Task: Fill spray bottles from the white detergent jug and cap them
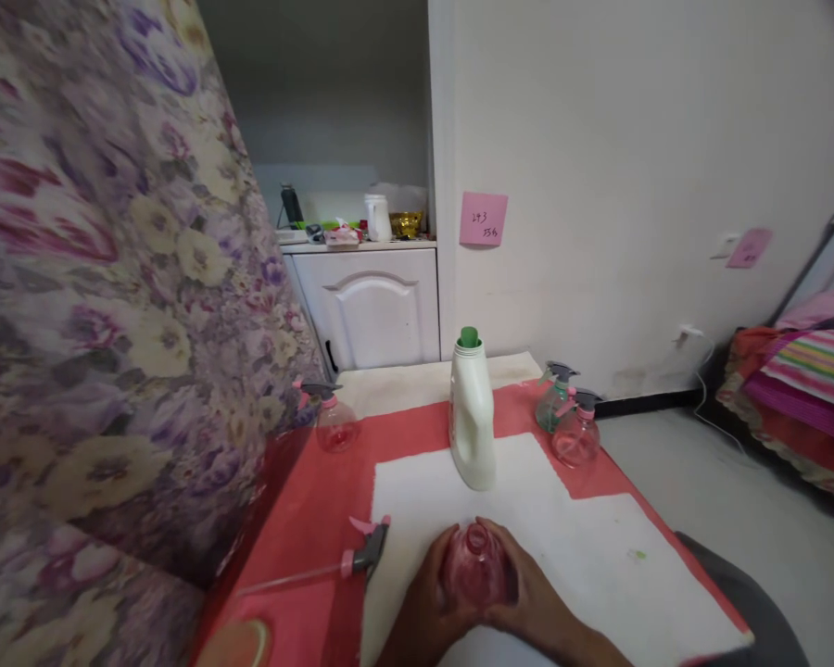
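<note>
Both my hands wrap an open pink spray bottle body standing on a white cloth. My left hand cups its left side, my right hand its right side. The bottle's neck has no head on it. A grey-and-pink spray head with its long tube lies on the red table cover just left of my hands. Behind the bottle, on the cloth's far edge, stands a white detergent bottle with a green cap.
A pink spray bottle stands at the far left by a floral curtain. A green one and a pink one stand at the far right. A round pinkish object sits at the near left. Beyond is a white cabinet.
</note>
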`<act>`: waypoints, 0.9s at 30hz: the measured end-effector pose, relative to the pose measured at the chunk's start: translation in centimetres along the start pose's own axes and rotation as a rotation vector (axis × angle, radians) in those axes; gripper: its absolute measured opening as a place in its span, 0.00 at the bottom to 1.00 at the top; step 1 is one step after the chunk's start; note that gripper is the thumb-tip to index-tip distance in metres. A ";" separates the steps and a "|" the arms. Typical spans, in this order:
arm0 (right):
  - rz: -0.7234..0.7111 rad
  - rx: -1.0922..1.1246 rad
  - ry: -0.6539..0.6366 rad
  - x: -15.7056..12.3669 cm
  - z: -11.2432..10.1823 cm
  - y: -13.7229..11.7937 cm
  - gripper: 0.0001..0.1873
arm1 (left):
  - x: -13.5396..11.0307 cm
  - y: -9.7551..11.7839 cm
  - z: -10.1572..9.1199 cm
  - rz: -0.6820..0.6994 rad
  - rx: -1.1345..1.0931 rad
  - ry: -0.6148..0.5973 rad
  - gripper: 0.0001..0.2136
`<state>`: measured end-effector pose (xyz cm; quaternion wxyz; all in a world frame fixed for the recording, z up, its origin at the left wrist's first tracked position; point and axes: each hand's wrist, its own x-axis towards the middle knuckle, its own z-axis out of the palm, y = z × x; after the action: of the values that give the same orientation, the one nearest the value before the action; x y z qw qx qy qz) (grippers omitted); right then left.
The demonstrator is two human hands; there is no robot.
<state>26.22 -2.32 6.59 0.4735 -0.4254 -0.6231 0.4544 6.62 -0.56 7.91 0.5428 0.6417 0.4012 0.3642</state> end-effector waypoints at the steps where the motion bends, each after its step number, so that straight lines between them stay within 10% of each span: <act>1: -0.007 0.005 -0.001 0.0 0.0 -0.1 0.49 | -0.1 -0.1 0.0 -0.004 0.005 0.005 0.42; 19: -0.024 0.078 0.069 -0.2 0.2 -3.5 0.35 | -2.1 -0.3 1.6 -0.042 0.099 0.271 0.30; 27: -0.032 0.100 0.081 0.1 0.6 -2.4 0.33 | -4.0 3.4 -4.6 -0.051 0.620 0.567 0.17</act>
<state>25.36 -2.90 8.82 0.5262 -0.4095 -0.5866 0.4597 1.19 -2.67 11.81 0.2009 0.6390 0.6411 0.3746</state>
